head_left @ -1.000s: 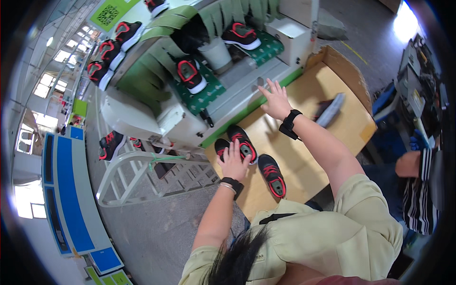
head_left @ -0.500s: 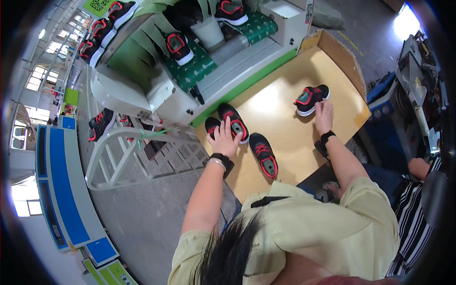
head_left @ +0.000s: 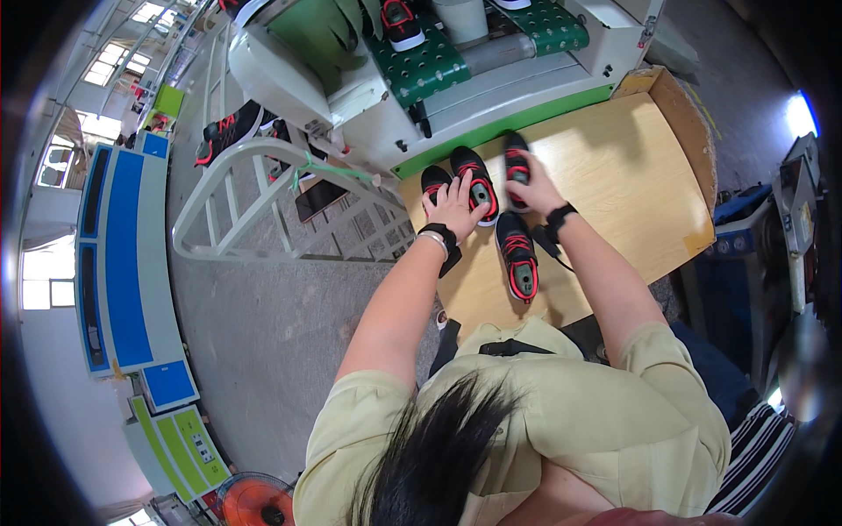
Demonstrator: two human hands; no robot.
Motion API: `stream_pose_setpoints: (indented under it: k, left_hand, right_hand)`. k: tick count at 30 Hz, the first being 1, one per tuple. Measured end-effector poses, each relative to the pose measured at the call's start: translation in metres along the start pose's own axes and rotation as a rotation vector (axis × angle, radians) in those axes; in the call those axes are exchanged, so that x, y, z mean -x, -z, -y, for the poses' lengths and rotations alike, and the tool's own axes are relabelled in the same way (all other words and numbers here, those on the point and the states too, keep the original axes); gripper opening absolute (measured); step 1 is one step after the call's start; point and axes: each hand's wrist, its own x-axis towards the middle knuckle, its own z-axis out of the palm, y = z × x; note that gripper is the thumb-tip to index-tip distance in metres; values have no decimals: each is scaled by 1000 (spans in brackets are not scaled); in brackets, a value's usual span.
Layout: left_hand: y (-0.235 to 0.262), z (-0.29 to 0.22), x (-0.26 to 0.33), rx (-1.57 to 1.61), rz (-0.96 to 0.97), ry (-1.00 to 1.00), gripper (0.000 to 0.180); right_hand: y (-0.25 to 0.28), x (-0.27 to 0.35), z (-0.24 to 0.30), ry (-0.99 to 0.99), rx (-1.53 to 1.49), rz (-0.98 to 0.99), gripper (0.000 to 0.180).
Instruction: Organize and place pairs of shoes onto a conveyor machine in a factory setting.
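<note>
Black sneakers with red laces and white soles stand on a light wooden tabletop [head_left: 614,193]. My left hand [head_left: 454,210] lies with fingers spread across two of them, the leftmost sneaker [head_left: 433,178] and the sneaker beside it [head_left: 466,160], partly covering both. Just right of that pair, my right hand [head_left: 538,186] is closed on another sneaker [head_left: 516,147], which touches the tabletop or is very near it; I cannot tell which. A fourth, the near sneaker [head_left: 517,254], stands alone with its heel toward me. Dark bands circle both my wrists.
Beyond the tabletop is a machine with a perforated green belt [head_left: 430,74] carrying a sneaker [head_left: 401,26]. A cardboard wall [head_left: 688,123] edges the right side. At left stand a white metal rack [head_left: 232,202] and a sneaker [head_left: 226,131]. Someone in striped cloth [head_left: 759,460] is at lower right.
My right hand has moved left from the far right of the tabletop, bringing its sneaker beside the others. My left hand stays on the same pair. The whole view has shifted.
</note>
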Motion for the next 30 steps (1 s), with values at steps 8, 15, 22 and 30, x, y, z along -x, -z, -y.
stream_pose_setpoints:
  k: [8,15,22,30]
  left_hand:
    - [2,-16,-7,2,63,-21,87]
    - [1,4,3,22,47,38,87]
    - [7,-2,-3,21,101,34,87]
    - [4,27,4,308,-105,-104,85]
  right_hand:
    - [52,28,-60,-210,166,453,83]
    - [47,160,-18,-23,849,560,116]
    - [51,164,4,-116,851,554,116]
    - [16,209,8,-331,854,417,103]
